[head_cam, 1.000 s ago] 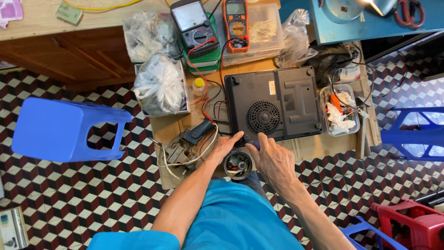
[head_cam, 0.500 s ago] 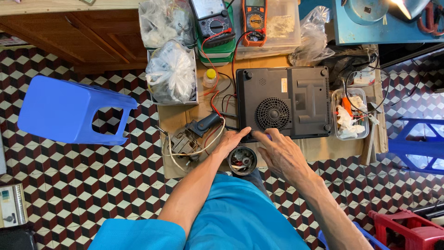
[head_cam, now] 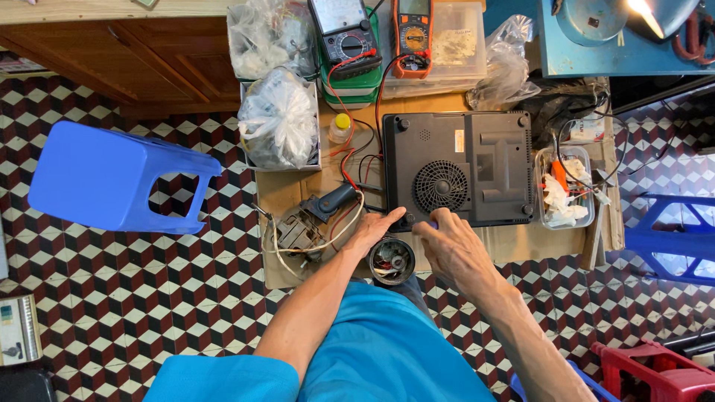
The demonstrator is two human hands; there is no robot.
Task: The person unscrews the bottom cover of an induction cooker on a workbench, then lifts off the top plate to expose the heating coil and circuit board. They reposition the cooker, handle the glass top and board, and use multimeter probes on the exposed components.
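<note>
Not much had moved in that last second: both hands stayed at the near edge of the flipped black cooktop (head_cam: 458, 167) on the worktop (head_cam: 566, 242). Left hand (head_cam: 372, 232) rested open at its corner; right hand (head_cam: 453, 246) pinched something small, grip together, so probably still on that edge.

My right hand (head_cam: 456, 249) has slid from beside the round metal cup (head_cam: 392, 260) up to the near edge of the upturned black cooker (head_cam: 458, 167), its fingertips (head_cam: 434, 221) now on the casing below the fan grille. My left hand (head_cam: 372, 232) has moved up too, its fingers now at the cooker's near-left corner. My head has dipped, so the table (head_cam: 298, 186) sits lower in view.
</note>
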